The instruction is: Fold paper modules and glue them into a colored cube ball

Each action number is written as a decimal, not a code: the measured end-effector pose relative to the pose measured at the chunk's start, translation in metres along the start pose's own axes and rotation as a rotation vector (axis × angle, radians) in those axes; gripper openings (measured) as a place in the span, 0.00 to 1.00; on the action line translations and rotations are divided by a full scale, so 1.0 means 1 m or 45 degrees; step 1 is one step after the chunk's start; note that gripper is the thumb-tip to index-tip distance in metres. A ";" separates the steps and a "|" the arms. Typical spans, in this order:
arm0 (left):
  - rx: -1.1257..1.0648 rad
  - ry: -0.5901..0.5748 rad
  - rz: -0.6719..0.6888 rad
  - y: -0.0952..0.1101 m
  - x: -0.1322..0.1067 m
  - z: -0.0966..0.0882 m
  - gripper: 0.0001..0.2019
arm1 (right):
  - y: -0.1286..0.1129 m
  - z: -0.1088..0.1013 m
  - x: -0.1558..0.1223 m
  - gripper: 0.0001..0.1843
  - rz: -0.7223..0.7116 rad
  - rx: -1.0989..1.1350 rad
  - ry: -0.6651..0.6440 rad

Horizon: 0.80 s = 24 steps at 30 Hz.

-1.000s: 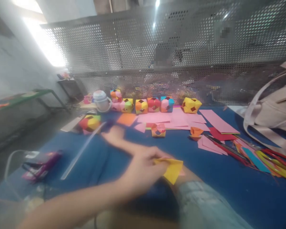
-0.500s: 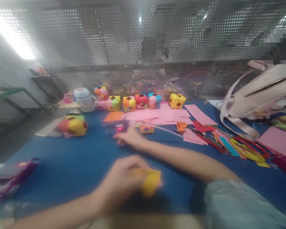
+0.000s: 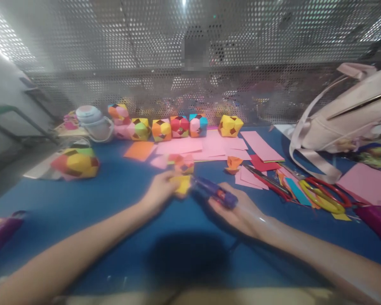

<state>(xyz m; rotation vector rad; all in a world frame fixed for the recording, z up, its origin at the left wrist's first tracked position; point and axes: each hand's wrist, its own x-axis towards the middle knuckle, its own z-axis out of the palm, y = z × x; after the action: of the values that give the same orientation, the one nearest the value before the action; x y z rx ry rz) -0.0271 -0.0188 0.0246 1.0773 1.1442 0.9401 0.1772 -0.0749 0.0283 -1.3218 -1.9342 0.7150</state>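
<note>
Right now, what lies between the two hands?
The head view shows the yellow paper in the left hand, then the purple glue gun in the right hand; blur hides whether they touch.

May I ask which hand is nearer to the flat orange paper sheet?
Left: the left hand is in front and right of the orange paper sheet; the right hand is farther right.

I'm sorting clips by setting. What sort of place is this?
Probably a papercraft workspace: folded paper balls, pink paper sheets, and what looks like a glue gun in the right hand.
</note>
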 end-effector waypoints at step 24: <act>0.096 -0.095 -0.107 -0.028 0.014 0.013 0.05 | 0.019 0.010 -0.001 0.04 -0.037 -0.253 -0.144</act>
<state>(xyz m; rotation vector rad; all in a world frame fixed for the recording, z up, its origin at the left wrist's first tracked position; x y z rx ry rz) -0.0111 -0.0136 -0.0046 1.1076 1.1622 0.7906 0.1799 -0.0708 0.0076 -1.3941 -2.1564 0.6072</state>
